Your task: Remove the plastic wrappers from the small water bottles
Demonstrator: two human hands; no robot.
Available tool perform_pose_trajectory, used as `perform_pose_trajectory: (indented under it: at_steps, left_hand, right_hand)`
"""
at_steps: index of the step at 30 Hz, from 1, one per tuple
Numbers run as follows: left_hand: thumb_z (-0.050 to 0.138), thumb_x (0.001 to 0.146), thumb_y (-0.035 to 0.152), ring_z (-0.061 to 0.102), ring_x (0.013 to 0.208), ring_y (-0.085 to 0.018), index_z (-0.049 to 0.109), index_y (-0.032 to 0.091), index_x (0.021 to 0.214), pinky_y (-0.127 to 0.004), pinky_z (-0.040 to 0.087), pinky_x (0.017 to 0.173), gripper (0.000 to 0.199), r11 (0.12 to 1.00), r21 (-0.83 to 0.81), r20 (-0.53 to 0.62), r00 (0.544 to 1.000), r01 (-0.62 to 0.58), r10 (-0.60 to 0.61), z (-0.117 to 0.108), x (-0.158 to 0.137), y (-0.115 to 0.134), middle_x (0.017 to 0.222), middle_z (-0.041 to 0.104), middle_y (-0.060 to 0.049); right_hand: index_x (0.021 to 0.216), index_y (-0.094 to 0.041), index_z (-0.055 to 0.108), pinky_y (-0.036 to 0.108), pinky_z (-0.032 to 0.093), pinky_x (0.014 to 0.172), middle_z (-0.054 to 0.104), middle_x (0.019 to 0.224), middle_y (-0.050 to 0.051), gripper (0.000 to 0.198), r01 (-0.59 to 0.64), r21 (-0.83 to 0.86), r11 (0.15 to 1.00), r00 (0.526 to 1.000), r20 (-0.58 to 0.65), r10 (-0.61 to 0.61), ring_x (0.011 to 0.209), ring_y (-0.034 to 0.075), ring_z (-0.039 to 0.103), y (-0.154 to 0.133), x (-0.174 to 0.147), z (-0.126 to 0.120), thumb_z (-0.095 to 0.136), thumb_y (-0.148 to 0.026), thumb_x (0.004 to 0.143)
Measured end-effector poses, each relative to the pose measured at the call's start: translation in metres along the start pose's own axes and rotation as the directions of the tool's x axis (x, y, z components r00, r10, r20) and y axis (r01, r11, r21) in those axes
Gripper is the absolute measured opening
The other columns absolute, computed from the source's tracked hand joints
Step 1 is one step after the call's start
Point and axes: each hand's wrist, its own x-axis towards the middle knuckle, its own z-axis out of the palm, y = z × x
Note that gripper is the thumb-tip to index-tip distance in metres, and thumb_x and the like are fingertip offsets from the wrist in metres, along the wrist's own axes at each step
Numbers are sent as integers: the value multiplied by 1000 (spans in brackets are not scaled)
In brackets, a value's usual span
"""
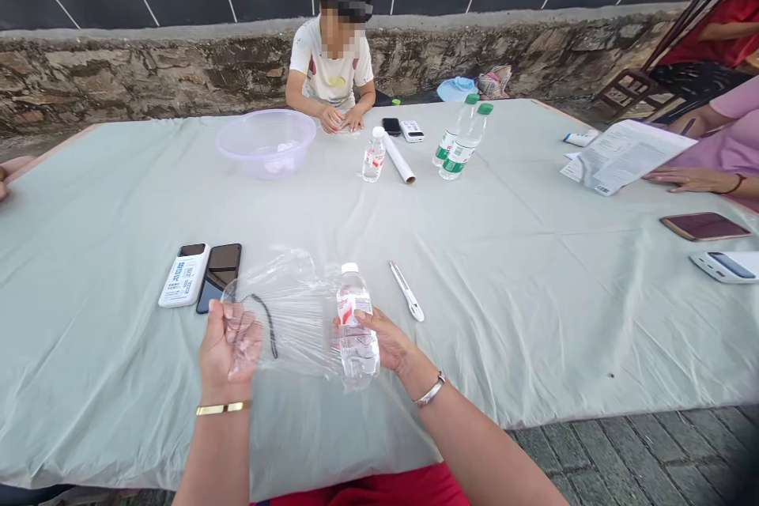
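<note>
My left hand (pixel 230 340) is closed on one end of a clear plastic film (pixel 296 308), which spreads in creases toward the bottle. Fingers of my right hand (pixel 388 338) wrap a water bottle (pixel 357 344) with a white cap and a red and white label, held nearly upright above the cloth. The film reaches the bottle's left side; whether it is fixed there I cannot tell. A dark cord shows through the film beside my left hand. To the right of the bottle lies a white utility knife (pixel 407 291). A black phone (pixel 219 277) lies just beyond my left hand.
A white power bank (pixel 185 277) lies left of the phone. Farther back are a purple basin (pixel 266 115), a small bottle (pixel 374 154), a film roll (pixel 398 158) and two green-capped bottles (pixel 459 146). A person sits opposite; another at right holds papers (pixel 628 154).
</note>
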Motion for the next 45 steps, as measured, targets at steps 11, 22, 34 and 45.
perform_pose_trajectory:
  at_steps: [11,22,34,45]
  left_hand:
    - [77,68,38,29,37,-4,41,17,58,-15,30,34,43,983,135,-162,976,-122,143,-15,15,2,42,35,10]
    - [74,71,40,26,36,-4,39,18,59,-17,28,36,43,971,139,-223,950,-192,220,-13,18,6,42,32,10]
    - [76,65,44,27,35,-4,39,19,63,-18,31,41,44,971,232,-364,921,-54,138,-43,33,-20,40,35,13]
    - [71,72,40,26,35,-4,40,19,62,-18,28,39,39,958,223,-328,912,-179,247,-23,29,6,42,32,11]
  right_hand:
    - [98,-18,59,27,51,61,65,79,1,43,41,-6,999,998,39,-41,70,16,65,0,-5,-7,81,-35,65]
    - [103,-22,60,38,54,73,66,100,6,39,129,-174,976,987,-69,-143,90,24,65,-21,-21,-2,75,-32,68]
    - [108,-23,57,38,52,75,67,96,5,44,370,-178,912,920,-66,-387,87,23,65,-43,-9,-11,73,-33,68]
    - [102,-28,56,48,49,86,58,123,8,50,175,17,984,984,23,-176,121,29,49,-26,-18,-15,75,-50,61]
